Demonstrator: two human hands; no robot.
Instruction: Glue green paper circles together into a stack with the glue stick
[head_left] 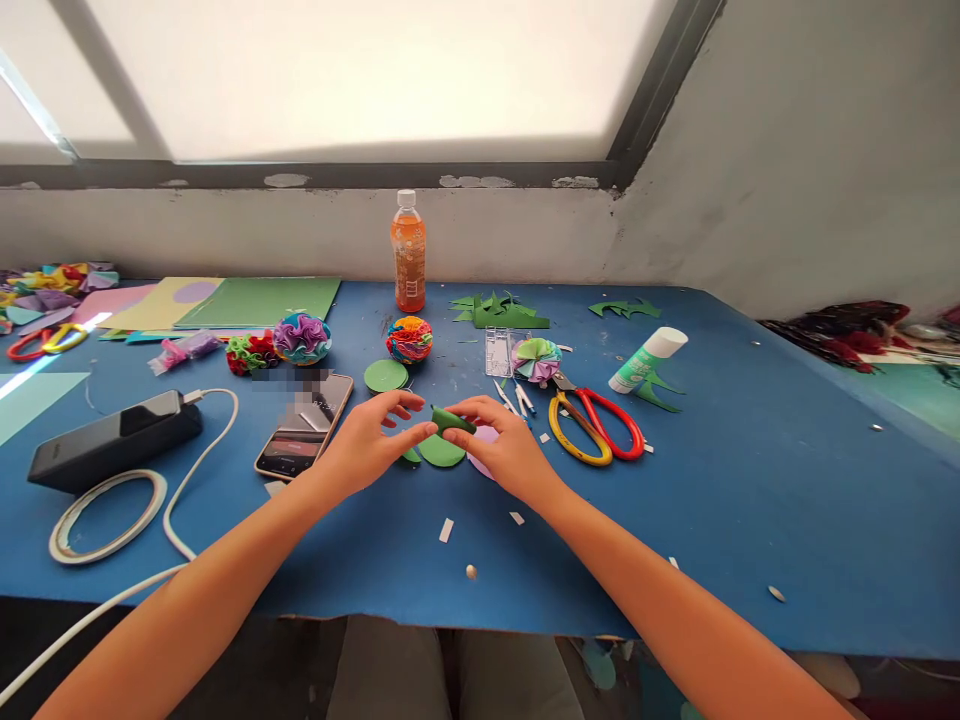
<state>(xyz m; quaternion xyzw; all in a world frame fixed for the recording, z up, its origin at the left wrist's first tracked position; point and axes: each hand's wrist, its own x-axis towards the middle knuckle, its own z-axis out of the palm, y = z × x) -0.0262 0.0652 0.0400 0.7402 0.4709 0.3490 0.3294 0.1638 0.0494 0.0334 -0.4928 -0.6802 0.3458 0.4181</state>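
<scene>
In the head view, a curled piece of green paper [452, 420] is pinched between the thumb and fingers of my right hand [506, 447]. My left hand [371, 440] is beside it, fingers apart, its thumb tip close to the paper's left edge; whether they touch I cannot tell. Below the hands, a green paper circle [442, 452] lies on the blue table, with a lilac paper circle [484, 462] partly hidden by my right hand. Just beyond my left hand is a stack of green circles [386, 375].
A phone [304, 428], power bank [116, 438] and tape roll [60, 535] lie left. Red-and-yellow scissors [600, 425] and a glue stick [649, 360] are right. A drink bottle [408, 255] stands behind a multicoloured paper ball [409, 340]. Green scraps [502, 312] lie at the back.
</scene>
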